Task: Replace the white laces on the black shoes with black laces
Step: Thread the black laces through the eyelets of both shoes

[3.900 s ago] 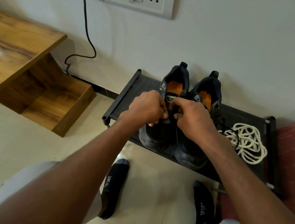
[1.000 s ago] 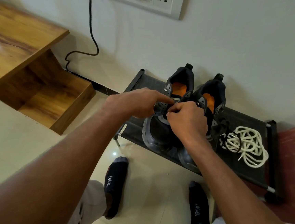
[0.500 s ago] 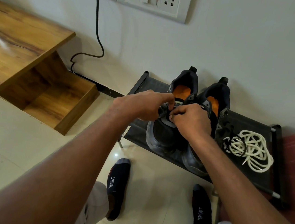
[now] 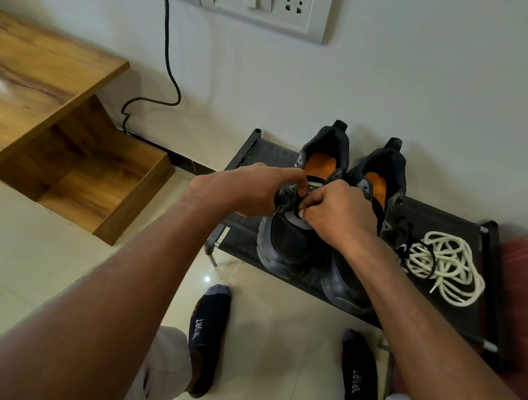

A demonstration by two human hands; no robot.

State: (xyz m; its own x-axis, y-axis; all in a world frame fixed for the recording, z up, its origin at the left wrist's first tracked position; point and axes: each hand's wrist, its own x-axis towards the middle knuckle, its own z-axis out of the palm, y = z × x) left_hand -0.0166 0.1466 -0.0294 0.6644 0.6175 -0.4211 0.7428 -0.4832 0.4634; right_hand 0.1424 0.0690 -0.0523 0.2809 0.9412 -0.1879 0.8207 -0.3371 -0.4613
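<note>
Two black shoes with orange insoles stand side by side on a low black rack (image 4: 254, 154), toes toward me. Both hands work at the eyelets near the tongue of the left shoe (image 4: 287, 243). My left hand (image 4: 251, 189) has its index finger stretched onto the tongue, the other fingers curled against the shoe's side. My right hand (image 4: 338, 212) pinches a black lace, mostly hidden under the fingers. The right shoe (image 4: 383, 175) carries black laces that trail off its right side. A heap of white laces (image 4: 445, 266) lies on the rack to the right.
A wooden stepped cabinet (image 4: 56, 118) stands at the left. A switch and socket panel (image 4: 257, 1) sits on the wall with a black cable (image 4: 166, 63) hanging down. My socked feet (image 4: 209, 332) rest on the tiled floor. Something red (image 4: 526, 286) stands beside the rack.
The view has drifted slightly. Both hands have stayed at the top eyelets of the left shoe, with small finger movements on the lace.
</note>
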